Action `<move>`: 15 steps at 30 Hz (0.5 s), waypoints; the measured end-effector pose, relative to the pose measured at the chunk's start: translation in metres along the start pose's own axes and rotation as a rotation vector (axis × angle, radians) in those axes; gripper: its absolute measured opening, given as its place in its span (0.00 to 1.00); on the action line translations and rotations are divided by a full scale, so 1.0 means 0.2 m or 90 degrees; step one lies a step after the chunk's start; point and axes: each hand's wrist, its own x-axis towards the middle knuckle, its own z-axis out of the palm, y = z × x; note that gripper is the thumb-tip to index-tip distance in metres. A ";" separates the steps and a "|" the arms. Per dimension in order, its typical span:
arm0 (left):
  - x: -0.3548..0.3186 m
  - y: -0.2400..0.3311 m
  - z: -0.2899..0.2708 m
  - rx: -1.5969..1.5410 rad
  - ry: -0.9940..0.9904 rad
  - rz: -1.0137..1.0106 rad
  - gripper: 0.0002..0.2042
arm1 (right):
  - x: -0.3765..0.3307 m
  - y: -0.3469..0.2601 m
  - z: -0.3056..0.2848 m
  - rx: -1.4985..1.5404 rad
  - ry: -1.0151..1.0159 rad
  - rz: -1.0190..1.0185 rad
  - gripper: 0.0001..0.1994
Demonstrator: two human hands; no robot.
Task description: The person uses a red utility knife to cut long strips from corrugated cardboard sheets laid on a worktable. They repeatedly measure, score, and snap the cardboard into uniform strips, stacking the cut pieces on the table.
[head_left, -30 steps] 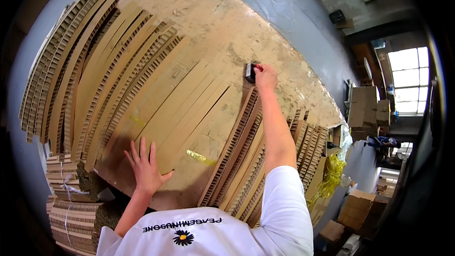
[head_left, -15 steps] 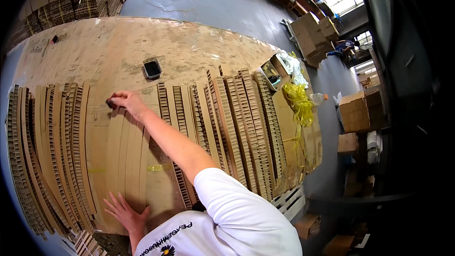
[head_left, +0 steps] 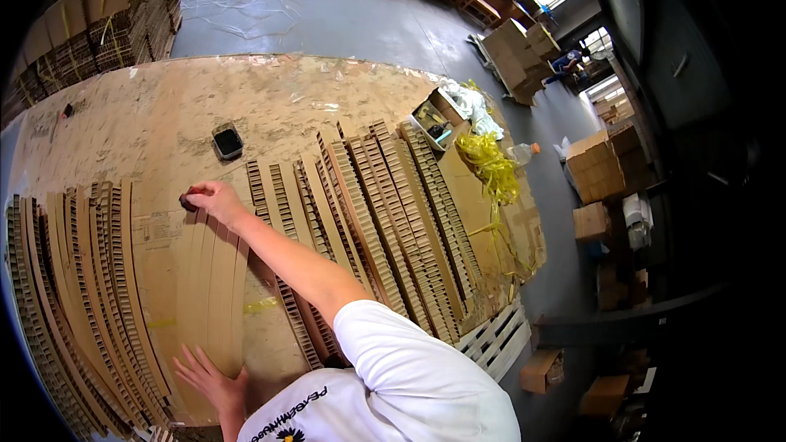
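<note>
My right hand [head_left: 216,201] is closed around a small dark stamp [head_left: 189,200], at the far end of a group of flat cardboard strips [head_left: 211,278]. Whether the stamp touches the cardboard is hard to tell. These strips lie side by side, their plain brown faces up. Near me, my left hand [head_left: 214,385] rests on their closer end with fingers spread, holding nothing. Beyond the right hand, a black ink pad [head_left: 228,142] sits in an open clear case on the table.
Honeycomb-edged cardboard strips stand in rows on the left [head_left: 90,295] and right [head_left: 385,221]. At the right end of the worktable [head_left: 147,139] are a small box of tools [head_left: 434,121] and tangled yellow strapping [head_left: 489,165]. A person [head_left: 566,61] is far off.
The whole view has shifted, so the table sits a little lower and further left. My right hand stays by the strips' far end with the stamp; my left hand remains spread on the cardboard.
</note>
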 end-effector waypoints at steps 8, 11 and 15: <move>0.10 -0.02 -0.03 0.038 -0.074 -0.103 0.61 | -0.26 -0.10 0.13 0.120 -0.014 0.105 0.06; 0.13 -0.02 -0.03 -0.029 -0.046 -0.127 0.57 | -0.30 0.04 0.03 0.148 -0.111 0.085 0.07; 0.06 -0.09 -0.04 -0.132 0.043 -0.120 0.55 | -0.33 -0.05 0.28 -0.060 -0.184 0.099 0.08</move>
